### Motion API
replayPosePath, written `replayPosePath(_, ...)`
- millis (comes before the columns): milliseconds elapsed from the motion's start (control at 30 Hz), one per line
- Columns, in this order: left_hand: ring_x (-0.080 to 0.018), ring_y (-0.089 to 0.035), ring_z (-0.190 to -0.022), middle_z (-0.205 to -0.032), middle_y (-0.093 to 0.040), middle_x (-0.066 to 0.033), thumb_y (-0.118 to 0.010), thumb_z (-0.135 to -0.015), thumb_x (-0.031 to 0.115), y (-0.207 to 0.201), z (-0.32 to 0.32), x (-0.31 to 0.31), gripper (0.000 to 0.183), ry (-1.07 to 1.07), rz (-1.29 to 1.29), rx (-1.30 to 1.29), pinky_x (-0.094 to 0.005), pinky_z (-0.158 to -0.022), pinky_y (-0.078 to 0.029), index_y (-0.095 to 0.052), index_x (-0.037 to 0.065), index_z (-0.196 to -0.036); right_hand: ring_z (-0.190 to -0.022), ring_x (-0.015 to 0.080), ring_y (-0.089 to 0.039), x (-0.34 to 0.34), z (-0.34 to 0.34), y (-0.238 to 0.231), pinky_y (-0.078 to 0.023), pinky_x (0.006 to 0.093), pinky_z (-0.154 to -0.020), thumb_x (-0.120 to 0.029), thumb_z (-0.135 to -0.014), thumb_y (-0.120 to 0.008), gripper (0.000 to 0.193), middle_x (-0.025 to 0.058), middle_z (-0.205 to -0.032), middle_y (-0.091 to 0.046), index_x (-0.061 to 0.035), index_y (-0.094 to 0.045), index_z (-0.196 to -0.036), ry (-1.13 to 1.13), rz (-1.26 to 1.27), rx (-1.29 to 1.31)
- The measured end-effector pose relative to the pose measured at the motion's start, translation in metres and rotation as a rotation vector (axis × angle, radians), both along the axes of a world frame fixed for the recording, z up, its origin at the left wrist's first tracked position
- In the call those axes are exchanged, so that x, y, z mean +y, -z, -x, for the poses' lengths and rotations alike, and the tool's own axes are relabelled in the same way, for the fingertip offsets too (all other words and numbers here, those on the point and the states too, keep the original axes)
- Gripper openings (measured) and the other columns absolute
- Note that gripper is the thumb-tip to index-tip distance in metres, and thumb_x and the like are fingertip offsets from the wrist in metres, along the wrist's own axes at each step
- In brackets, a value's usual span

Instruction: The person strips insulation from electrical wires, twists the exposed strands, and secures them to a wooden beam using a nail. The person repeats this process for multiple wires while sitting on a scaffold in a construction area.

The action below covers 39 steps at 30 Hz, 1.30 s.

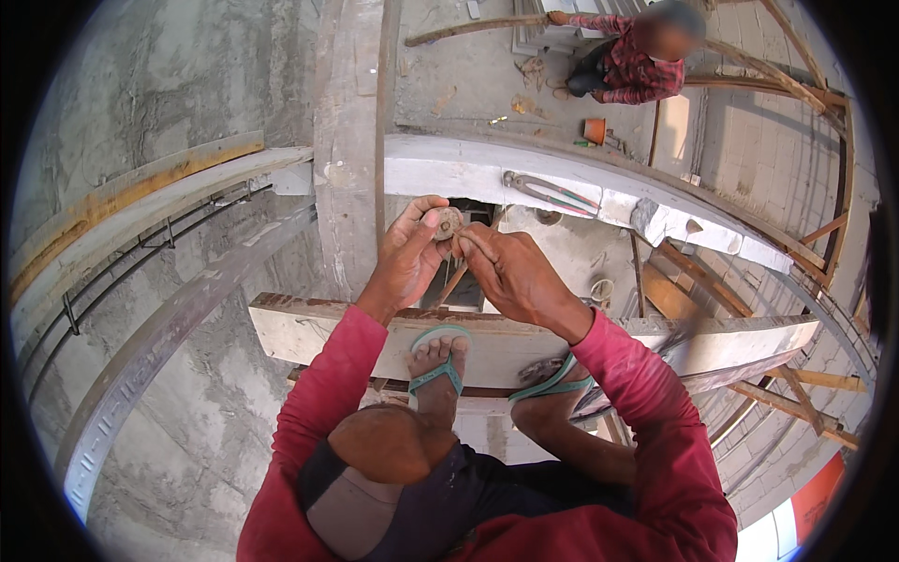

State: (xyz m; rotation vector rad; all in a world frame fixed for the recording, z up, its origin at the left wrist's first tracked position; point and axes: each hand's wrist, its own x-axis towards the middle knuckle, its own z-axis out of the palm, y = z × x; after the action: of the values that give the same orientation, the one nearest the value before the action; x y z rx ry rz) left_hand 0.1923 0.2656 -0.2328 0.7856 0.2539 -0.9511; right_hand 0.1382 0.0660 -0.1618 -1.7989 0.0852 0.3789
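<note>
A small round, grey-brown disc, spool-like with a dark centre [449,223], is held up between the thumb and fingers of my left hand [405,253]. My right hand [513,272] is closed in a pinch at the disc's lower right edge. What its fingertips grip is too small to make out. Just beyond my hands, a pair of end-cutting pincers [548,192] lies on the pale beam [431,169]. My sandalled feet [438,367] rest on a timber plank [309,328] below my hands.
A grey post [348,122] rises left of my hands. A stone-like lump [646,215] sits on the pale beam. Far below, another person [646,61] in a checked shirt holds a pole near an orange bucket [595,130]. Openings between the beams drop to the lower floor.
</note>
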Motion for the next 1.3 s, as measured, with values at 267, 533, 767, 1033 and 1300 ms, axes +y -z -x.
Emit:
replayPosePath(267,-0.0172,-0.066,-0.102,-0.114,-0.066,-0.0105,-0.057,-0.114,0.03,0.022,-0.018,0.016,0.033,-0.24,-0.029,0.224,-0.0297,-0.092,-0.055,-0.055,0.006,-0.137,-0.084,0.0463,-0.065,-0.027,-0.054,-0.067,-0.051,0.0502,-0.074,-0.01,-0.104,-0.058,0.014,0.0221,-0.095,-0.068,0.0011,-0.066,-0.106,-0.238,0.184,-0.16)
replayPosePath(533,-0.0161,-0.063,-0.103,-0.121,-0.065,-0.0103,-0.053,-0.114,0.044,-0.011,-0.061,0.0,0.053,-0.031,-0.473,-0.002,-0.0317,-0.094,-0.055,-0.052,0.007,-0.151,-0.077,0.0422,-0.058,-0.049,-0.138,-0.185,-0.048,0.0463,-0.071,-0.015,-0.107,-0.058,0.02,0.0218,-0.09,-0.064,0.0022,-0.065,-0.102,-0.416,0.118,-0.328)
replayPosePath(767,-0.0162,-0.063,-0.093,-0.11,-0.069,-0.0074,-0.057,-0.113,0.044,-0.19,-0.116,-0.049,0.049,0.07,-0.381,-1.127,-0.0314,-0.086,-0.053,-0.064,0.001,-0.136,-0.071,0.0283,-0.057,-0.077,-0.166,-0.262,-0.048,0.0408,-0.07,-0.02,-0.11,-0.055,0.027,0.0157,-0.08,-0.061,0.0014,-0.065,-0.096,-0.511,0.393,-0.568)
replayPosePath(1033,-0.0116,-0.061,-0.076,-0.088,-0.066,-0.0042,-0.056,-0.113,0.046,-0.33,-0.151,-0.087,0.048,0.23,-0.449,-1.364,-0.0286,-0.069,-0.051,-0.07,0.001,-0.105,-0.058,0.0054,-0.054,-0.128,-0.153,-0.436,-0.053,0.0272,-0.06,-0.033,-0.113,-0.057,0.033,-0.0041,-0.067,-0.057,-0.0079,-0.075,-0.101,-0.259,0.536,0.018)
replayPosePath(1300,-0.0098,-0.055,-0.079,-0.088,-0.061,-0.0001,-0.053,-0.116,0.035,-0.462,-0.167,-0.123,0.037,0.248,-0.488,-1.385,-0.0265,-0.075,-0.048,-0.068,0.004,-0.103,-0.056,0.004,-0.051,-0.141,-0.126,-0.579,-0.048,0.0248,-0.054,-0.033,-0.113,-0.058,0.034,-0.0091,-0.062,-0.05,-0.0079,-0.078,-0.099,-0.055,0.469,-0.037)
